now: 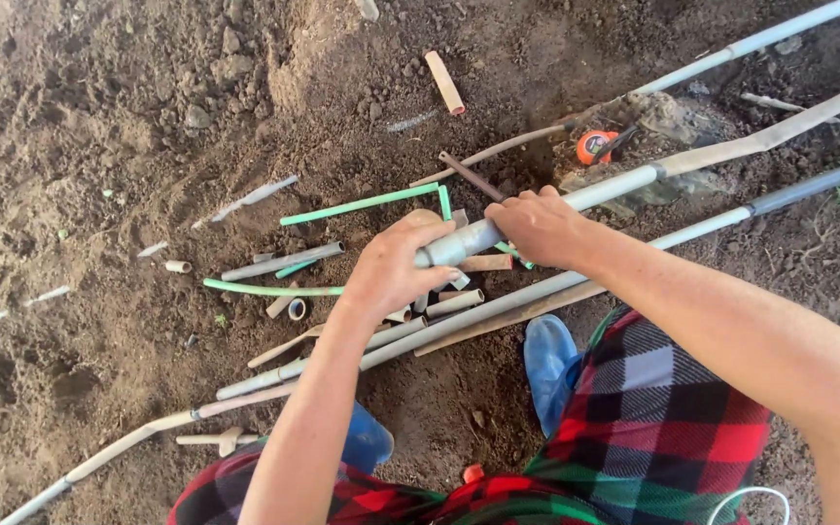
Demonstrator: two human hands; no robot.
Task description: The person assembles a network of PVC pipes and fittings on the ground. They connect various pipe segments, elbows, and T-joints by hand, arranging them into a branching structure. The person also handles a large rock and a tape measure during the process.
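Two bare hands close on one grey pipe [537,212]: the left hand [391,267] wraps its near end, apparently at a fitting, and the right hand [537,228] clamps just beyond. Pipe offcuts [284,261] litter the soil [99,146] under the left grip. Judging by this, steadying with the right while the left pushes straight would work best.

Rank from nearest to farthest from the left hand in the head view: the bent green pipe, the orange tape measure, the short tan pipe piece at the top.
From the left hand:
1. Bent green pipe, just above it.
2. Short tan pipe piece, straight up, top of the dirt.
3. Orange tape measure, up and to the right, by the rock.
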